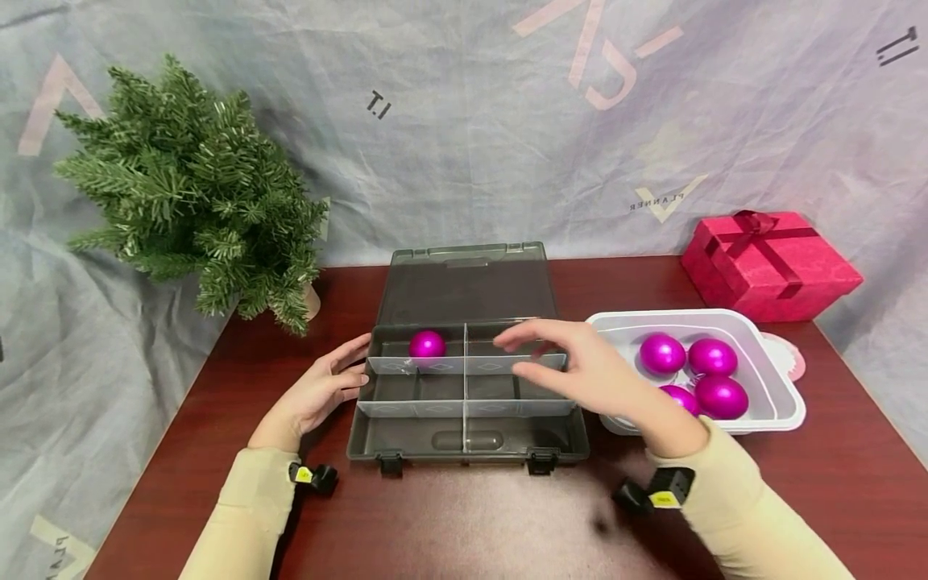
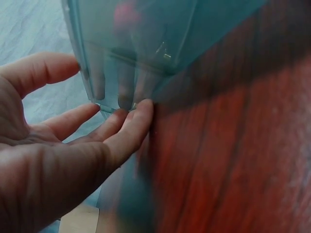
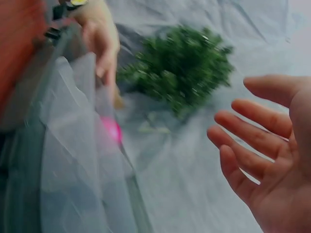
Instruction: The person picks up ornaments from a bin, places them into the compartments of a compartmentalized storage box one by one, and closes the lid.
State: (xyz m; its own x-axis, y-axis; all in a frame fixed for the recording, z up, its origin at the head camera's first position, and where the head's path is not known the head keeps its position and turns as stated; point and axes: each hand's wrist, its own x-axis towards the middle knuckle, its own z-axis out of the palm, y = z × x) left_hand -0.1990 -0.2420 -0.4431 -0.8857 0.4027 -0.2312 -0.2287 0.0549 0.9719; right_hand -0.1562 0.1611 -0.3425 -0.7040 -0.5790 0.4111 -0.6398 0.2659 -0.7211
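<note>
A dark see-through compartment box (image 1: 406,439) stands on the table with its lid (image 1: 467,294) folded back. Clear dividers (image 1: 413,409) split it into several compartments, and a shiny magenta ball (image 1: 428,345) sits in the back left one. My left hand (image 1: 319,395) touches the box's left side wall with its fingertips; through the wall the left wrist view shows a blurred pink spot. Above the box's right half hovers my right hand (image 1: 587,370), holding nothing. In the right wrist view its fingers (image 3: 257,131) are spread and loosely bent, apart from the dividers.
A white plastic basin (image 1: 779,423) with several magenta balls (image 1: 721,397) stands right of the box, partly behind my right forearm. Behind it lies a red gift box (image 1: 783,274) with a ribbon. A small artificial fir tree (image 1: 203,193) stands at the back left.
</note>
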